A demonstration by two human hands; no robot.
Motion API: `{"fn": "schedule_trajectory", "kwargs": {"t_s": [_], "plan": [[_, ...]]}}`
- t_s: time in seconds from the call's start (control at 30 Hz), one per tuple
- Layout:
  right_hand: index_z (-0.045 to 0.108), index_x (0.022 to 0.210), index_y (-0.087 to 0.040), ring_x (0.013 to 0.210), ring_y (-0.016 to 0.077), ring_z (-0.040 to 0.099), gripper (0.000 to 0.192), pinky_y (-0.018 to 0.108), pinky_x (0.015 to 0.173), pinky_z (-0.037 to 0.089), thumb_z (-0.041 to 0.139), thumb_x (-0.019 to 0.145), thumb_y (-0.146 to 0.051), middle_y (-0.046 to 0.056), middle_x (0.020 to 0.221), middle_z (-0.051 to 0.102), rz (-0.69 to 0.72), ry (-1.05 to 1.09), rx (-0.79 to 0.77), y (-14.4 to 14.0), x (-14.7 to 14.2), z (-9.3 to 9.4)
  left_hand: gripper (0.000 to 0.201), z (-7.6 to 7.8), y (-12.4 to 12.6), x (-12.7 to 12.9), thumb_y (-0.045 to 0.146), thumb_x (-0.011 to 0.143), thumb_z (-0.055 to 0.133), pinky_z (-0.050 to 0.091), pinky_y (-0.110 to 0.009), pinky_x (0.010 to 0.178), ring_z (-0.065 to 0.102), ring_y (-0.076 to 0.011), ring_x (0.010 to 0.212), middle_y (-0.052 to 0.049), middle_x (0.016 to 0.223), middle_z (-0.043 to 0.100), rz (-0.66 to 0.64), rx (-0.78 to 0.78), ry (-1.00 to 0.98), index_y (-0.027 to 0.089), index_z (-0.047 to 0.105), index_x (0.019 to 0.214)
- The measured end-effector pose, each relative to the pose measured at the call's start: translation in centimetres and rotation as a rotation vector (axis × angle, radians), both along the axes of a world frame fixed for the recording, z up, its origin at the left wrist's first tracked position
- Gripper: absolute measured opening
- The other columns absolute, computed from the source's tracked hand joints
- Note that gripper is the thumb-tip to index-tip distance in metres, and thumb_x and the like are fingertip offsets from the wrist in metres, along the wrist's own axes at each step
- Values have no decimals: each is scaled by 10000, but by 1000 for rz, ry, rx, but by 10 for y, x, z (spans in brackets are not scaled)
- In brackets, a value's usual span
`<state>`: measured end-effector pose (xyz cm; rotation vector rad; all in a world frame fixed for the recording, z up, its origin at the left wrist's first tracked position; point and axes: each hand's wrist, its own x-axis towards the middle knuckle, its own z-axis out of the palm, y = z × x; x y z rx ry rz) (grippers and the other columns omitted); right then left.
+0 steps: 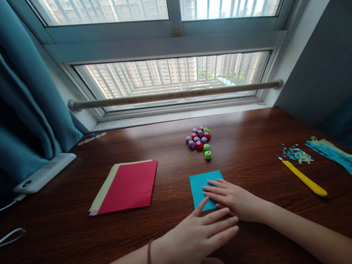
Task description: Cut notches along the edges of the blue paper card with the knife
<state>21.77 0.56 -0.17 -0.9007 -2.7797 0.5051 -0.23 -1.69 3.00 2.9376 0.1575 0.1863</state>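
Note:
A small sheet of blue paper (199,186) lies on the brown table in front of me. My right hand (232,199) rests on its right part, fingers stretched out flat and holding nothing. Nearer to me, my left hand (204,235) is open with its fingers spread, and a brown band circles the wrist. Its upper fingertip reaches the paper's lower edge; whether it touches, I cannot tell. Both hands cover the sheet's lower right corner.
To the left lies a stack of red and pale green paper (128,186). Several coloured beads (198,139) sit behind the blue sheet. At right are a yellow craft knife (305,177), paper bits (298,153) and paper strips (340,155). A white device (47,173) with a cable stands far left.

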Motion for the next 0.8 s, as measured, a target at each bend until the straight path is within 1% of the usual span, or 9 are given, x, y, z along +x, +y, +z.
{"fn": "schedule_trajectory", "kwargs": {"t_s": [0.13, 0.23, 0.3, 0.37, 0.43, 0.53, 0.6, 0.67, 0.8], "plan": [[407, 1354, -161, 1329, 249, 266, 437, 485, 1064, 301, 422, 919, -197, 86, 1392, 403, -13, 15, 80, 4, 2, 1, 566, 7, 2, -1, 430, 941, 345, -12, -428, 1142, 187, -181, 1372, -57, 1444, 318, -63, -20, 6, 93, 278, 1391], [416, 1342, -135, 1320, 256, 285, 425, 484, 1051, 328, 426, 923, -201, 98, 1391, 399, -48, 16, 168, -7, 2, 0, 533, 12, 4, -2, 396, 935, 368, 104, -398, 1153, 226, -179, 1360, -58, 1443, 318, -97, 9, -21, 86, 334, 1367], [432, 1326, -112, 1308, 253, 311, 412, 466, 1040, 353, 428, 918, -176, 112, 1373, 421, -87, 58, 236, -19, -2, -3, 477, 14, 5, -2, 363, 944, 344, 147, -373, 1153, 243, -170, 1354, -22, 1442, 317, -125, 30, -50, 121, 375, 1354], [471, 1291, -98, 1288, 252, 348, 387, 433, 1030, 380, 440, 917, -192, 116, 1344, 457, -78, 126, 272, -34, -9, -9, 406, 11, 5, -2, 320, 955, 317, 184, -318, 1148, 297, -134, 1331, 46, 1409, 370, -146, 20, -72, 216, 423, 1332], [515, 1250, -98, 1249, 231, 411, 361, 370, 1026, 395, 450, 918, -224, 109, 1288, 520, 5, 205, 246, -47, -18, -19, 370, 3, 5, 0, 279, 957, 310, 261, -228, 1113, 389, -90, 1274, 95, 1334, 467, -142, -15, -82, 315, 477, 1286], [573, 1190, -181, 1144, 134, 524, 301, 202, 982, 417, 440, 921, -212, 38, 1145, 634, 102, 270, 156, -58, -30, -36, 372, -11, 4, 0, 256, 950, 317, 381, -131, 1007, 477, -68, 1198, 94, 1247, 553, -146, -69, -91, 349, 515, 1250], [596, 1151, -257, 1096, 95, 556, 278, 159, 969, 409, 449, 919, -213, -25, 1088, 661, 125, 267, 117, -58, -33, -45, 394, -15, 4, 0, 257, 953, 285, 371, -128, 1015, 456, -63, 1217, 80, 1270, 538, -166, -75, -105, 304, 478, 1293], [591, 1149, -305, 1114, 90, 540, 273, 180, 1013, 363, 464, 917, -235, -64, 1110, 648, 156, 252, 74, -55, -33, -47, 423, -9, 4, 1, 258, 964, 227, 308, -172, 1074, 397, -74, 1266, 45, 1330, 484, -188, -39, -96, 225, 442, 1327], [486, 1275, -310, 1270, 123, 364, 350, 296, 1107, 210, 451, 927, -323, -58, 1299, 494, 233, 189, -9, -48, -28, -26, 425, 18, 4, 6, 219, 977, 203, 229, -246, 1122, 388, -123, 1278, 37, 1362, 443, -226, 109, 8, 200, 543, 1232]]}}
